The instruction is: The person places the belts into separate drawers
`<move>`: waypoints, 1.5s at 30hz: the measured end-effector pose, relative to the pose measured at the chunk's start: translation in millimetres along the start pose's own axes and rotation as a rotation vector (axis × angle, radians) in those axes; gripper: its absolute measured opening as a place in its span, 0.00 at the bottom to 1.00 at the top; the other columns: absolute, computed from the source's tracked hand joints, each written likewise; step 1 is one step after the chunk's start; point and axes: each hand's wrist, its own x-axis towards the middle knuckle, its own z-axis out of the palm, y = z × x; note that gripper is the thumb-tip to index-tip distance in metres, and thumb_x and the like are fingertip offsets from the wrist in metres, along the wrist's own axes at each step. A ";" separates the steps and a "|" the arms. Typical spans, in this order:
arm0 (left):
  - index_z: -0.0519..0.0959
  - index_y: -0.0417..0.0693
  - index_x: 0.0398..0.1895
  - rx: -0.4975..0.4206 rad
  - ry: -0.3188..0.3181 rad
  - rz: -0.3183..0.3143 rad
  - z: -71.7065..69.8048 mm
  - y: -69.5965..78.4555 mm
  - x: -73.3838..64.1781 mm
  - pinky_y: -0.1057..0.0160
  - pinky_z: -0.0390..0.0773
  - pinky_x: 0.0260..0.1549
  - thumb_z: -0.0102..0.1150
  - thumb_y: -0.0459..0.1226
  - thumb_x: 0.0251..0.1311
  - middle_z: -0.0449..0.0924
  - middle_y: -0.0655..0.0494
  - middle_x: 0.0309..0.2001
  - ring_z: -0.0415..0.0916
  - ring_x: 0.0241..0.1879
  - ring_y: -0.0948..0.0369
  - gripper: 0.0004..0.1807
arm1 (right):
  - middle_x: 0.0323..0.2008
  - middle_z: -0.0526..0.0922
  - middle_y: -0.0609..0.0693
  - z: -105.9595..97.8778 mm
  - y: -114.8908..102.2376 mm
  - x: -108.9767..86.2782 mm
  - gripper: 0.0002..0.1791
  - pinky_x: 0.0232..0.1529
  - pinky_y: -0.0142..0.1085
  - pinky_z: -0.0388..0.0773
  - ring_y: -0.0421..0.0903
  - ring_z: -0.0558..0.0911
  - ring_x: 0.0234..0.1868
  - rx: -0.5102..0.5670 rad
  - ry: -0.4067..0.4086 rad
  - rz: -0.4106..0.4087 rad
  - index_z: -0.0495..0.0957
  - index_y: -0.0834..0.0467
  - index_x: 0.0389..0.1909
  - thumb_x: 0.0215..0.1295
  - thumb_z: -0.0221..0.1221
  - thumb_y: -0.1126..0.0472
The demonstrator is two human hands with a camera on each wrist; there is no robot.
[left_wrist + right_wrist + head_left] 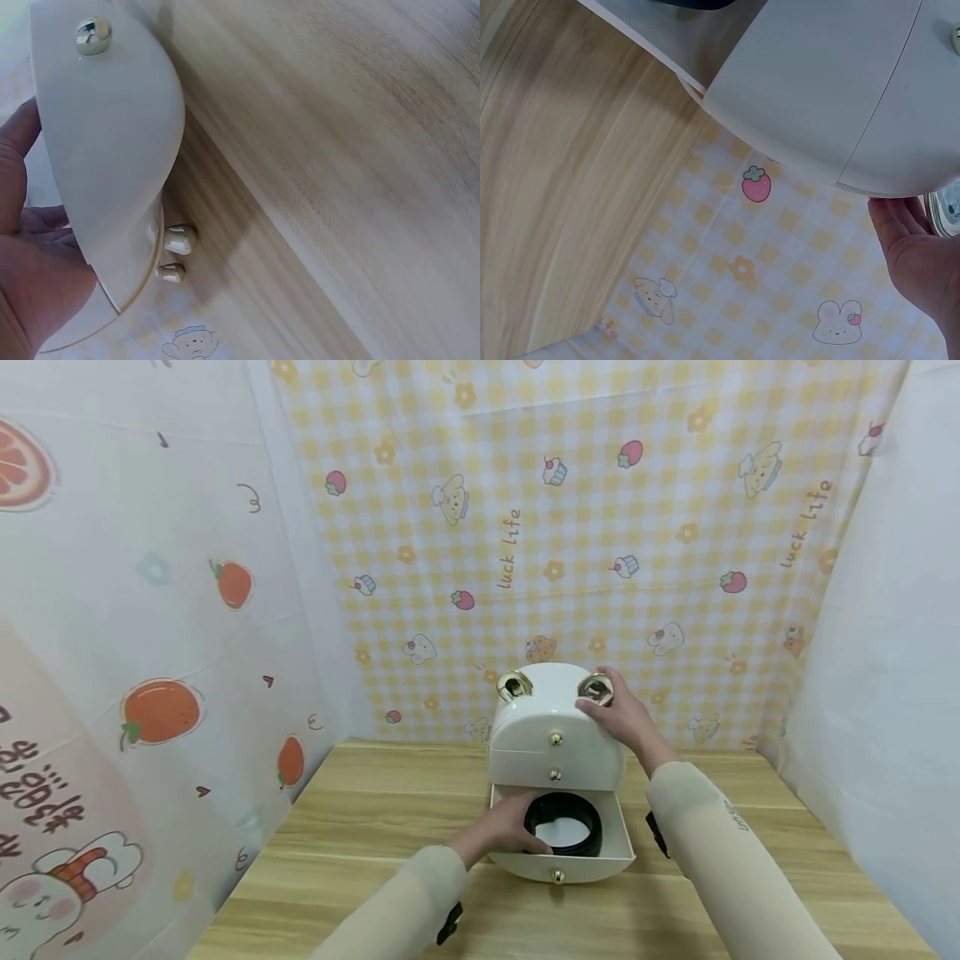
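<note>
A white drawer box (pixel 555 764) with two gold-rimmed round eyes on top and gold knobs stands on the table. Its bottom drawer (pixel 600 867) is pulled out, and a black rolled belt (pixel 592 818) lies in it. My left hand (pixel 504 825) reaches into the drawer and grips the belt's left side, thumb toward the front. In the left wrist view the drawer front hides the belt. My right hand (pixel 626 714) holds the top right of the box around the right eye (pixel 597 687), thumb in front and fingers behind.
The box stands on a wood-grain table (pixel 390 810). A yellow checked cloth (pixel 555 527) hangs behind it, with a printed white cloth (pixel 172 610) at the left and a plain white one (pixel 885 635) at the right.
</note>
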 end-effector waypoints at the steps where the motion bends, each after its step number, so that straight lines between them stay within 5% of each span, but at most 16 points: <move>1: 0.66 0.46 0.71 -0.008 0.003 0.013 -1.0 -0.2 -0.5 0.56 0.68 0.62 0.81 0.42 0.45 0.71 0.47 0.65 0.69 0.64 0.50 0.49 | 0.69 0.62 0.70 0.3 0.1 0.3 0.45 0.63 0.62 0.63 0.69 0.64 0.67 0.001 -0.002 0.000 0.43 0.51 0.79 0.72 0.57 0.46; 8: 0.66 0.47 0.72 -0.062 0.012 0.066 -10.4 0.4 -5.4 0.54 0.65 0.64 0.78 0.40 0.48 0.70 0.48 0.67 0.67 0.66 0.50 0.46 | 0.69 0.62 0.70 1.6 -1.5 2.5 0.45 0.63 0.62 0.63 0.69 0.65 0.66 -0.006 0.002 -0.001 0.43 0.50 0.79 0.71 0.58 0.46; 24: 0.67 0.41 0.70 -0.222 0.098 -0.109 -30.7 16.2 -30.7 0.47 0.70 0.60 0.72 0.48 0.56 0.71 0.42 0.65 0.69 0.64 0.47 0.42 | 0.70 0.61 0.69 1.0 -0.4 4.9 0.44 0.63 0.62 0.63 0.70 0.63 0.67 -0.001 0.005 0.001 0.44 0.50 0.79 0.71 0.58 0.46; 36: 0.71 0.40 0.66 -0.327 0.236 -0.116 -23.6 24.7 -40.9 0.46 0.74 0.55 0.71 0.48 0.57 0.76 0.45 0.60 0.73 0.59 0.48 0.37 | 0.70 0.60 0.69 0.7 0.8 3.1 0.44 0.63 0.63 0.62 0.70 0.63 0.67 0.003 0.003 0.004 0.44 0.49 0.79 0.71 0.58 0.46; 45: 0.75 0.38 0.61 -0.399 0.332 -0.062 -11.6 30.0 -49.2 0.59 0.79 0.45 0.71 0.45 0.57 0.80 0.51 0.51 0.77 0.50 0.53 0.32 | 0.70 0.61 0.70 0.8 2.5 3.2 0.44 0.63 0.63 0.63 0.71 0.63 0.67 0.007 0.012 0.001 0.44 0.50 0.79 0.71 0.58 0.46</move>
